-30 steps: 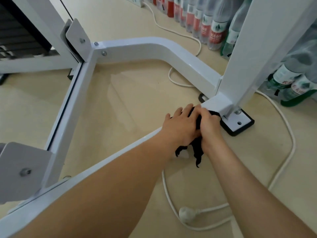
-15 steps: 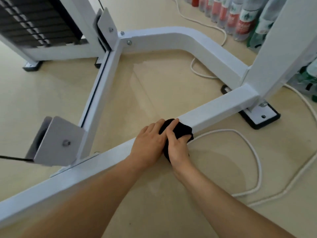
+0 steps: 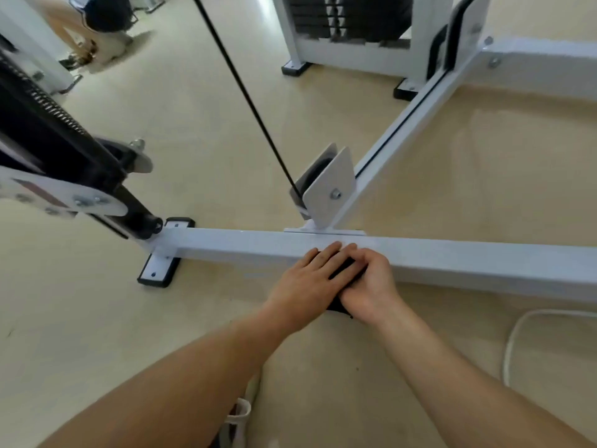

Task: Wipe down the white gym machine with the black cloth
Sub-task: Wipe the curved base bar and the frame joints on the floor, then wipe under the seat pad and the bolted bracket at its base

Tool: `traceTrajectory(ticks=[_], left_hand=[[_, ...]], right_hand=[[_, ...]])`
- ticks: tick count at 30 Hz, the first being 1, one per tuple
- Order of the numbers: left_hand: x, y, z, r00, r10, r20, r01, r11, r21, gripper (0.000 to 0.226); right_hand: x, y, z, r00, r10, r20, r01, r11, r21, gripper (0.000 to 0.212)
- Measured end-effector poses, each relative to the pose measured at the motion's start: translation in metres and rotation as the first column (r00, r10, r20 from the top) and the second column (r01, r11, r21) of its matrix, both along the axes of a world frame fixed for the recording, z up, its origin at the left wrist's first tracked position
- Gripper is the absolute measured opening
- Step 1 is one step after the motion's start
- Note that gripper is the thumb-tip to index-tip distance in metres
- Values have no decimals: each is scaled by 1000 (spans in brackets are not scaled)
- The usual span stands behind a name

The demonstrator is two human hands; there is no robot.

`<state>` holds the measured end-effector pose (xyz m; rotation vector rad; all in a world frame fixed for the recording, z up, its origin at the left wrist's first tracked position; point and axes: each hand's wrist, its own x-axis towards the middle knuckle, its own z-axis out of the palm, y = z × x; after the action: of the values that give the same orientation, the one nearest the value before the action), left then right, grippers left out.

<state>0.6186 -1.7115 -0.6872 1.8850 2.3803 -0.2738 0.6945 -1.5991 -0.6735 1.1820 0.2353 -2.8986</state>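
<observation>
The white gym machine's low base bar (image 3: 468,258) runs left to right across the floor. A black cloth (image 3: 345,270) lies draped over the bar's near edge, mostly hidden under both hands. My left hand (image 3: 307,286) lies flat on the cloth with fingers stretched onto the bar's top. My right hand (image 3: 371,286) presses on the cloth beside it, its fingers bent over the cloth at the bar's edge. The hands touch each other, just in front of the pulley bracket (image 3: 329,185).
A black cable (image 3: 245,92) rises from the pulley. A second white bar (image 3: 416,121) runs back to the weight stack (image 3: 349,24). A black foot plate (image 3: 161,263) ends the bar at left. A white cord (image 3: 513,337) loops on the floor at right. Another person (image 3: 100,24) is at the far left.
Both hands have slid the cloth leftward along the base bar, from near the upright post to the spot in front of the pulley bracket. The view has swung left with them.
</observation>
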Motion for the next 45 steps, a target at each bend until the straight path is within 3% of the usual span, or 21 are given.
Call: traceTrajectory(ticks=[4,7,8,10,13,16,18,20,22,25,27,30,32,34,35,36,38,41,43,45], left_hand=[[-15,-37,22,955,295,28,-293,954,-59,78],[-21,-58,44,812,500,301,-506,860,-62,41],[-27,-65,52,786,514,342,-534,844,-41,36],[-40,-79,63,766,534,358,-567,823,-15,45],[-68,-102,69,607,683,406,-739,674,-30,52],[-94,-118,69,504,773,386,-837,547,-3,60],[-108,-129,73,470,788,399,-860,510,7,60],[-121,-142,75,467,805,367,-868,496,16,55],[-129,-150,78,544,778,313,-819,573,-1,47],[-135,-164,79,668,688,283,-693,714,-98,39],[-141,-175,82,671,671,315,-665,733,-146,38],[-151,-197,99,651,671,355,-664,730,-163,38],[-158,-217,118,659,674,334,-663,730,-164,33],[-164,-240,137,638,687,349,-701,705,-107,21],[-166,-252,145,602,693,397,-737,673,-57,20],[-168,-264,155,552,688,472,-782,623,5,20],[-169,-285,171,419,605,677,-876,464,128,16],[-169,-298,189,230,192,954,-969,138,206,10],[-176,-293,192,304,54,951,-952,-29,306,12],[-188,-281,191,440,79,894,-891,-84,446,21]], right_hand=[[-33,-29,7,980,197,17,-198,977,80,33],[-45,-46,17,920,386,60,-381,853,357,19],[-47,-47,20,886,450,115,-441,737,513,16],[-54,-43,25,836,485,258,-476,403,782,8],[-70,-42,35,872,334,358,-346,-99,933,27],[-85,-50,33,956,113,270,-185,-481,857,37],[-94,-56,21,947,143,288,-122,-668,734,31],[-100,-67,1,825,193,532,-142,-839,525,37],[-104,-74,-16,663,116,739,-150,-947,283,61],[-118,-81,-20,619,50,783,-88,-987,133,70],[-137,-84,-15,628,48,777,-68,-991,116,66],[-158,-96,25,630,118,768,-178,-940,290,27],[-165,-110,58,651,287,703,-246,-796,553,26],[-164,-131,90,706,460,539,-241,-560,793,23],[-162,-142,105,739,493,459,-208,-480,852,22],[-158,-152,120,782,481,396,-154,-468,871,22],[-153,-171,148,881,385,273,6,-586,810,21],[-151,-197,188,946,325,6,258,-761,595,19],[-163,-213,203,936,343,-76,348,-881,319,19],[-185,-223,206,938,342,-49,344,-938,40,15]])
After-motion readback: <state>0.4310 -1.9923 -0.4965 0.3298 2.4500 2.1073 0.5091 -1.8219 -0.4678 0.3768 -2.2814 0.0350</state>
